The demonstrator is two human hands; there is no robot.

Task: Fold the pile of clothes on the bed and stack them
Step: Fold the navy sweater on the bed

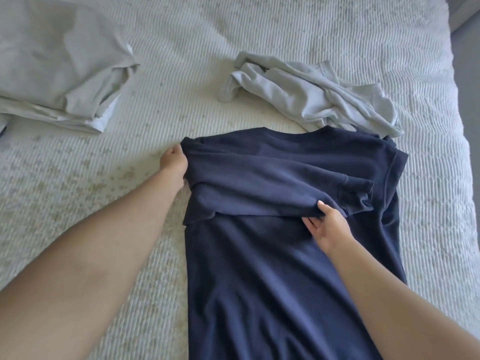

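The navy sweatshirt [285, 255] lay lengthwise toward her; her right hand [327, 226] pinched its folded-over sleeve, her left hand [173, 162] gripped the shoulder (fingers tucked under).

A single head-worn camera looks forward and steeply down from close above the bed [181, 48], both forearms reaching in from the bottom corners; wide-angle, edges curved.

- No readable text, labels, brands, numbers or signs anywhere: none on the navy sweatshirt [285, 255], grey clothes [311, 94] or bed cover [181, 48].
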